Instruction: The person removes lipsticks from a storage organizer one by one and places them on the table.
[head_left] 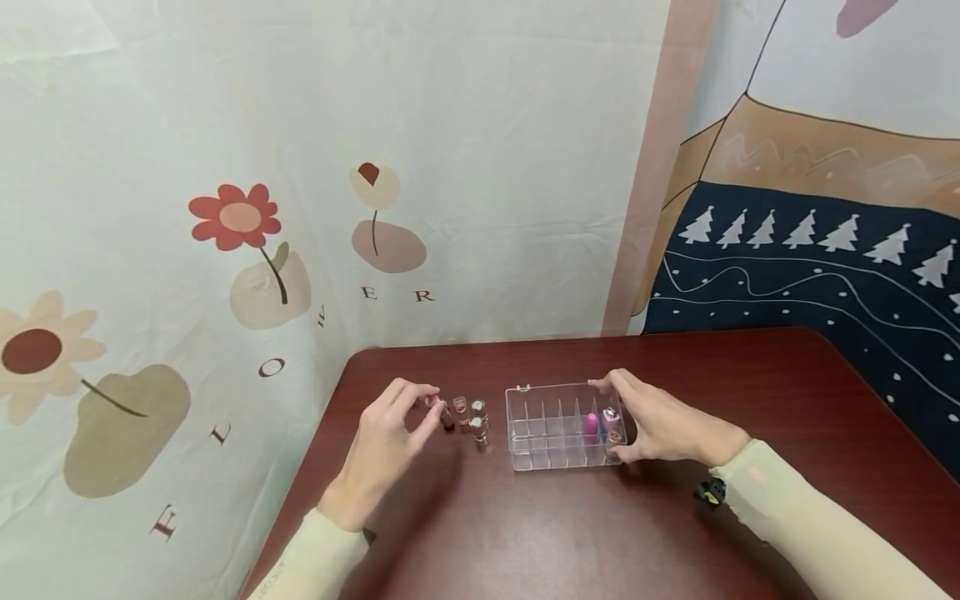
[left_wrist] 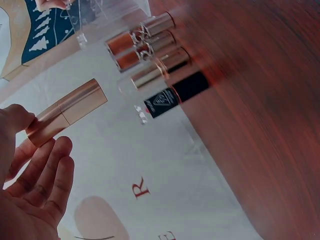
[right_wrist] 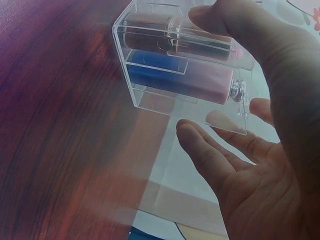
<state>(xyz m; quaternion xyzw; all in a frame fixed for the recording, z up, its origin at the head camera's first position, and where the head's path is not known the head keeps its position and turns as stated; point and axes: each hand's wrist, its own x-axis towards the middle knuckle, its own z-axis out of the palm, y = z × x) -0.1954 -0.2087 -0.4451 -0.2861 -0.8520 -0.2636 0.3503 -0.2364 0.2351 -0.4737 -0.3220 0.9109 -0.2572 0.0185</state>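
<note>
My left hand (head_left: pixel 382 450) pinches a rose-gold lipstick tube (left_wrist: pixel 67 112) between thumb and fingers, raised off the table beside several upright lip products. In the left wrist view these are two lip glosses with silver ends (left_wrist: pixel 125 44), a gold tube (left_wrist: pixel 175 61) and a black-labelled tube (left_wrist: pixel 162 103). My right hand (head_left: pixel 667 421) grips the right end of a clear compartment box (head_left: pixel 513 425), thumb at the near wall and fingers at the far one. Inside its right end stand a bright pink item (head_left: pixel 591 424), a blue-and-pink tube (right_wrist: pixel 180 82) and a brownish tube (right_wrist: pixel 145 32).
The dark red wooden table (head_left: pixel 555 533) extends around the box and tubes. A printed cloth (head_left: pixel 487 167) with flowers and letters hangs along the back and left. Another cloth with white trees (head_left: pixel 802 233) hangs at the right.
</note>
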